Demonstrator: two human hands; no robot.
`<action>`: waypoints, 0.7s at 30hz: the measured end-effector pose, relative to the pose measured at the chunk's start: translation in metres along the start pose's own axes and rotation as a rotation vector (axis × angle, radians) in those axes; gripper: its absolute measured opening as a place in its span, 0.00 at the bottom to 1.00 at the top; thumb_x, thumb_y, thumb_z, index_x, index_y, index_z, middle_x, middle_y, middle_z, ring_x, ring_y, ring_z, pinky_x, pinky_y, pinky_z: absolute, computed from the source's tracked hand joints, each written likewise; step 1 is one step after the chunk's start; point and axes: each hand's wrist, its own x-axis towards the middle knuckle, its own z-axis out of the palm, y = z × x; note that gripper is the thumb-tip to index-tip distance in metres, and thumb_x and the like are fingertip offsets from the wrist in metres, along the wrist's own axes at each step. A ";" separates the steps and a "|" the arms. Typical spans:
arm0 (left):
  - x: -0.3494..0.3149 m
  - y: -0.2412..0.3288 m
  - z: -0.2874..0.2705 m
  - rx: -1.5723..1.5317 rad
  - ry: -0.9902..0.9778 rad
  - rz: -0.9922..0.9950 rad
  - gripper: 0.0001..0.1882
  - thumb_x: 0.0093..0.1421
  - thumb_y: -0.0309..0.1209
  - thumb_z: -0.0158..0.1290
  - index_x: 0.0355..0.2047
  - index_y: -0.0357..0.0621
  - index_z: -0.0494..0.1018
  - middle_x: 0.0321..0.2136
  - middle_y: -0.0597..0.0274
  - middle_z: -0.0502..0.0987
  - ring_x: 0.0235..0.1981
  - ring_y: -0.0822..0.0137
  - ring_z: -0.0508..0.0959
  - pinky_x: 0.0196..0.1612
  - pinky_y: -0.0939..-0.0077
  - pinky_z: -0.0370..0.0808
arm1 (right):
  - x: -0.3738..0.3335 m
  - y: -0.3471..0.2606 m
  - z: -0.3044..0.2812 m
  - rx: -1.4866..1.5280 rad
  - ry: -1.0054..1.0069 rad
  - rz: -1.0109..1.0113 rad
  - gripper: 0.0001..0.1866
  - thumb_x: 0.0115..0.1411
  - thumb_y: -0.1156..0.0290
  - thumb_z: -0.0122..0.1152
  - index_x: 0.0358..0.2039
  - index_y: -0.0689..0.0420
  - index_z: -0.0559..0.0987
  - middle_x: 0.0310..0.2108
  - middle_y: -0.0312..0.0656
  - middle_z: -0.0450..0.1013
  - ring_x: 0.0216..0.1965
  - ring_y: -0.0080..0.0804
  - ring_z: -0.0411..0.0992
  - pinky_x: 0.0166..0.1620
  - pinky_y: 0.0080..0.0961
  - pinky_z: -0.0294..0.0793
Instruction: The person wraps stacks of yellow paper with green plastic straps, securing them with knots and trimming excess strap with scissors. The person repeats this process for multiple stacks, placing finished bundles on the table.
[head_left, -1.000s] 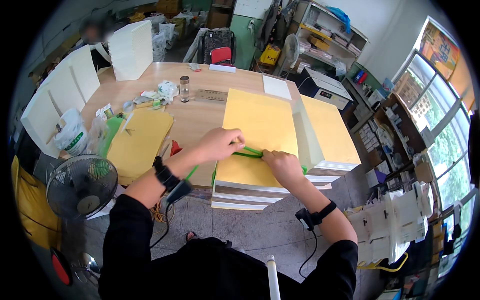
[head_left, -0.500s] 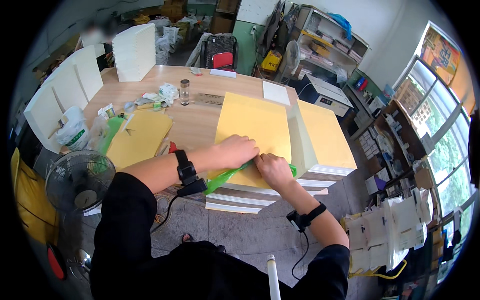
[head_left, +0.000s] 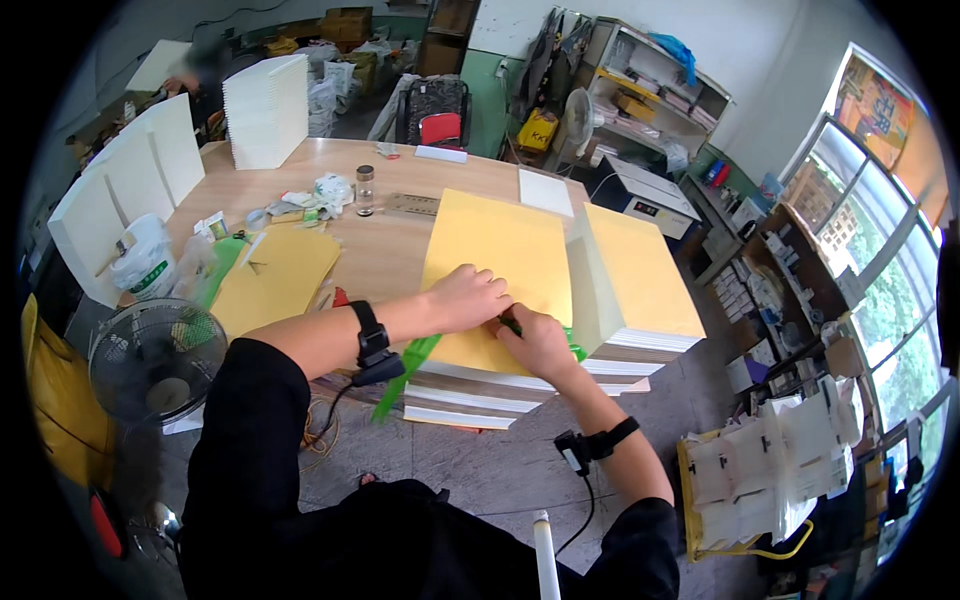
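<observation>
Both my hands meet over the near part of a tall stack of thick sheets with a yellow top sheet [head_left: 500,235]. A green plastic strip [head_left: 405,372] crosses this stack; one end hangs off the near left edge, another bit shows beyond my right hand. My left hand [head_left: 468,299] is closed, knuckles up, the strip passing under it. My right hand [head_left: 537,343] is closed in a pinch close beside it, with green showing between its fingers. The exact grip of the left fingertips is hidden. A second yellow-topped stack [head_left: 640,270] stands to the right, a pale sheet leaning between the two.
On the table lie loose yellow sheets [head_left: 275,275], a metal ruler [head_left: 413,204], a glass jar [head_left: 366,190] and crumpled plastic [head_left: 333,190]. White spiral-edged stacks [head_left: 268,110] stand at the back left. A floor fan [head_left: 158,360] is at the near left. A loaded cart [head_left: 750,485] stands right.
The strip's left end has swung lower and now hangs past the stack's edge. My right hand has turned slightly, baring green between its fingers. In the background, a person now holds up a pale sheet.
</observation>
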 end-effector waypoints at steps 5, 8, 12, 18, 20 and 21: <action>0.003 -0.012 -0.013 -0.094 -0.113 -0.025 0.12 0.48 0.32 0.58 0.34 0.43 0.76 0.35 0.56 0.75 0.43 0.54 0.76 0.42 0.60 0.75 | -0.003 0.004 0.019 -0.111 0.068 0.102 0.10 0.60 0.62 0.58 0.30 0.55 0.76 0.21 0.52 0.77 0.24 0.53 0.77 0.28 0.48 0.78; 0.020 -0.042 -0.046 -0.282 -0.643 -0.092 0.12 0.45 0.42 0.58 0.26 0.49 0.78 0.23 0.57 0.78 0.31 0.53 0.80 0.34 0.56 0.76 | -0.005 -0.004 0.020 -0.065 0.086 0.141 0.11 0.61 0.62 0.58 0.29 0.56 0.75 0.24 0.51 0.77 0.26 0.53 0.77 0.31 0.48 0.77; 0.023 -0.069 -0.072 -0.046 -0.571 0.023 0.10 0.46 0.40 0.58 0.27 0.52 0.79 0.21 0.57 0.78 0.29 0.52 0.81 0.32 0.56 0.76 | -0.009 -0.005 0.016 -0.003 0.097 0.138 0.10 0.62 0.63 0.57 0.31 0.57 0.74 0.26 0.51 0.77 0.28 0.53 0.77 0.32 0.48 0.76; 0.045 -0.150 -0.098 0.210 0.024 -0.393 0.17 0.50 0.28 0.59 0.42 0.45 0.76 0.36 0.50 0.78 0.39 0.50 0.80 0.39 0.55 0.76 | -0.010 -0.006 0.015 -0.010 0.094 0.106 0.11 0.62 0.63 0.57 0.30 0.58 0.73 0.26 0.50 0.76 0.28 0.52 0.77 0.32 0.47 0.76; 0.049 -0.147 -0.106 0.109 0.076 -0.388 0.23 0.53 0.29 0.56 0.52 0.44 0.72 0.43 0.48 0.76 0.42 0.49 0.79 0.41 0.54 0.77 | -0.011 -0.004 0.013 -0.001 0.107 0.115 0.11 0.62 0.62 0.57 0.31 0.57 0.73 0.26 0.50 0.76 0.28 0.53 0.76 0.32 0.47 0.76; 0.039 -0.139 -0.103 0.028 0.017 -0.343 0.27 0.55 0.29 0.55 0.57 0.44 0.69 0.46 0.47 0.75 0.44 0.48 0.79 0.43 0.54 0.77 | -0.011 -0.004 0.015 0.011 0.104 0.115 0.11 0.62 0.62 0.57 0.30 0.57 0.73 0.26 0.50 0.76 0.28 0.53 0.76 0.32 0.47 0.76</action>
